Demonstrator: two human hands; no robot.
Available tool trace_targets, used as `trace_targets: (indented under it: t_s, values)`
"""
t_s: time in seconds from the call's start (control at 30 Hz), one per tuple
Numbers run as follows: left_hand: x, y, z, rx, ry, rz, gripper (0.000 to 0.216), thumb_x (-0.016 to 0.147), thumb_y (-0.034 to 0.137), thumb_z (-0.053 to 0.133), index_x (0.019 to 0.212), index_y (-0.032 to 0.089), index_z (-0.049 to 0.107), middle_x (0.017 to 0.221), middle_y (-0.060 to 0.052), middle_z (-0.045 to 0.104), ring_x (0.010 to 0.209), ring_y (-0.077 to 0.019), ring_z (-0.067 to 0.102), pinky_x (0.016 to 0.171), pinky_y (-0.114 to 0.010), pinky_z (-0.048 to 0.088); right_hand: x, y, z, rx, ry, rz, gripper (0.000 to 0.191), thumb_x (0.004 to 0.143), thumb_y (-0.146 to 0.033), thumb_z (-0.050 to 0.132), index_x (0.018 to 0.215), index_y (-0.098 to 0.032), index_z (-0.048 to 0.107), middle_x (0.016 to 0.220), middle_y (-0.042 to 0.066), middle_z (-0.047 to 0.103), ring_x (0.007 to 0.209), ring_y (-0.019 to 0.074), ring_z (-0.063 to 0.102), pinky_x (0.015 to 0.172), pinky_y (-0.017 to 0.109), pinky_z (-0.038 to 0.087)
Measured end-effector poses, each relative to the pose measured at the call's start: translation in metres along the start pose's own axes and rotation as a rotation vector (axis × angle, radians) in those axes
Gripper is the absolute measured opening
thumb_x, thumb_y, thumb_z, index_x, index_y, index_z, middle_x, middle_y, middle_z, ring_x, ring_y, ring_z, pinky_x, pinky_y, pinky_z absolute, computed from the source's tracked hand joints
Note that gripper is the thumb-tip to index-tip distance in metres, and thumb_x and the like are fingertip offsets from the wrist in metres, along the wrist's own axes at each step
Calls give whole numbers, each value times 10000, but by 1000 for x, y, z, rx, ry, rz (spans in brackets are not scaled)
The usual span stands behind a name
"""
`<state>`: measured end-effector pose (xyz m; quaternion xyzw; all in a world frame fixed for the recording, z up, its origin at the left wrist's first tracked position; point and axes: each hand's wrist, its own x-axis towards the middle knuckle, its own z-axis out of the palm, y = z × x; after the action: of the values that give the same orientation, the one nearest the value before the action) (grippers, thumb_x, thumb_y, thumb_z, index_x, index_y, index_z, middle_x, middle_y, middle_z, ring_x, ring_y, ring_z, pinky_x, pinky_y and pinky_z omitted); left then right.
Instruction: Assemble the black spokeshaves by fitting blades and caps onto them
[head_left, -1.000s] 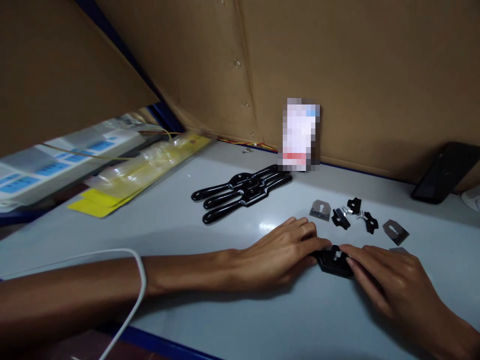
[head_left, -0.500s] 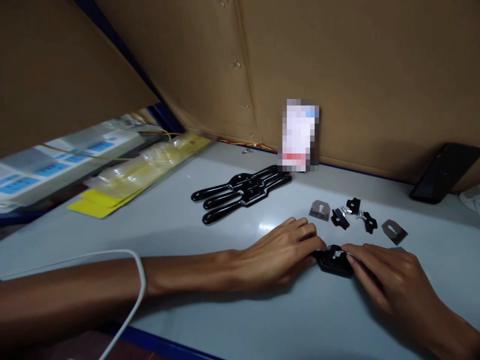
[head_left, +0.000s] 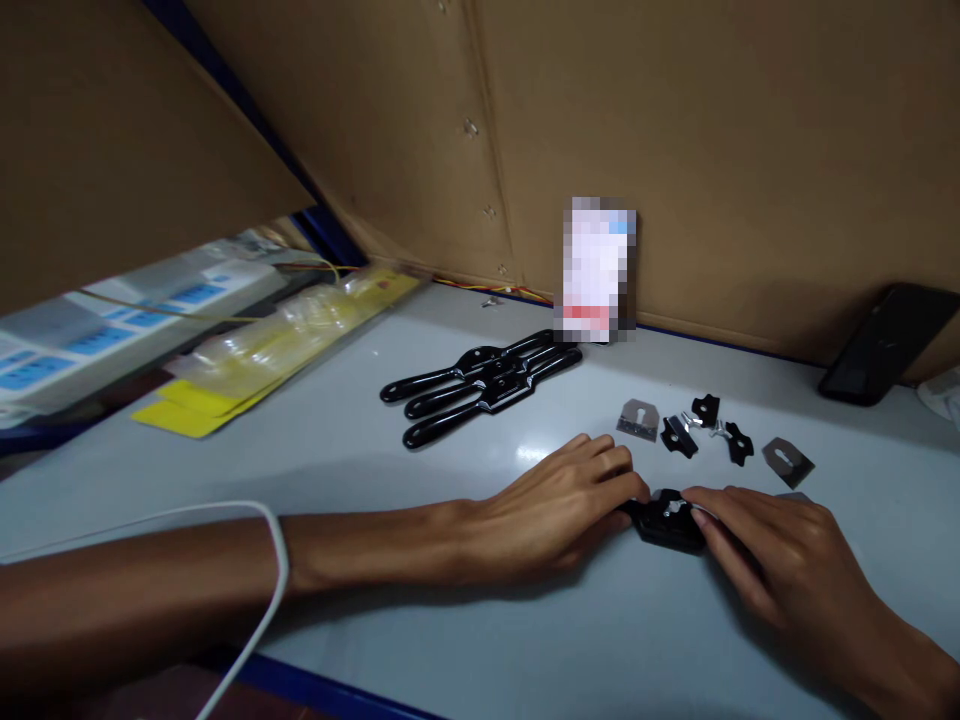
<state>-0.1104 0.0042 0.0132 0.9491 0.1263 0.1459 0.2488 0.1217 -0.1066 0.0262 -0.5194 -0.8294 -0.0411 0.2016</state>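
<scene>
The left forefinger has drawn back a little since a second ago, so more of the wing screw (head_left: 673, 508) lies uncovered; the right hand (head_left: 795, 560) has hardly shifted. I'm looking down at a black tool (head_left: 669, 535) flat on the grey tabletop (head_left: 525, 645), between the two hands, with the screw standing on its middle.

The left hand (head_left: 555, 515) has forefinger and thumb closed on the tool's left side, the other fingers curled alongside. The right forefinger and thumb are held narrow, their tips right by the screw — whether they pinch it or only press beside it, I can't tell from here.

Just beyond the tool, small loose parts are strewn about: a slotted steel blade (head_left: 628, 422), another blade (head_left: 787, 462) nearer the right hand, and between them three black plates (head_left: 740, 446) with loose wing screws (head_left: 691, 420) among them. Further left, three finished-black handled tools (head_left: 499, 382) lie side by side on a slant.

Against the cardboard wall (head_left: 712, 150) leans something with a bright, blurred-out front (head_left: 596, 270), and a dark phone (head_left: 881, 345) is propped at the right. Yellow cards in clear plastic (head_left: 247, 385) lie by the white power strip (head_left: 150, 315) — and a white cable (head_left: 281, 550) loops over the left forearm.
</scene>
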Motion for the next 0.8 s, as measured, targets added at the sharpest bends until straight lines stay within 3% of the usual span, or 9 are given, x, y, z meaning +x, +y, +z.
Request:
trace_targets:
  t_s: [0.43, 0.57, 0.8]
  values:
    - [0, 1, 1, 19, -25, -28, 348, 1002, 148, 508, 1344, 138, 574, 1087, -97, 626, 951, -230, 539, 856, -363, 443, -2, 1, 1, 3, 0, 37, 307, 1022, -152, 439, 1096, -156, 736, 947, 95, 791, 749, 183, 748, 644, 320, 585]
    - [0, 1, 1, 32, -27, -26, 338, 1003, 149, 509, 1330, 149, 592, 1068, -93, 623, 952, -234, 540, 852, -360, 441, -4, 6, 0, -5, 20, 107, 308, 999, -143, 443, 1070, -149, 743, 949, 91, 795, 743, 192, 756, 642, 332, 587]
    - [0, 2, 0, 32, 2, -20, 257, 987, 131, 527, 1227, 145, 618, 1037, -81, 622, 914, -216, 544, 825, -348, 445, -2, -1, -3, 9, -16, 80, 313, 981, -126, 435, 893, -178, 732, 828, 59, 761, 645, 165, 697, 581, 319, 523]
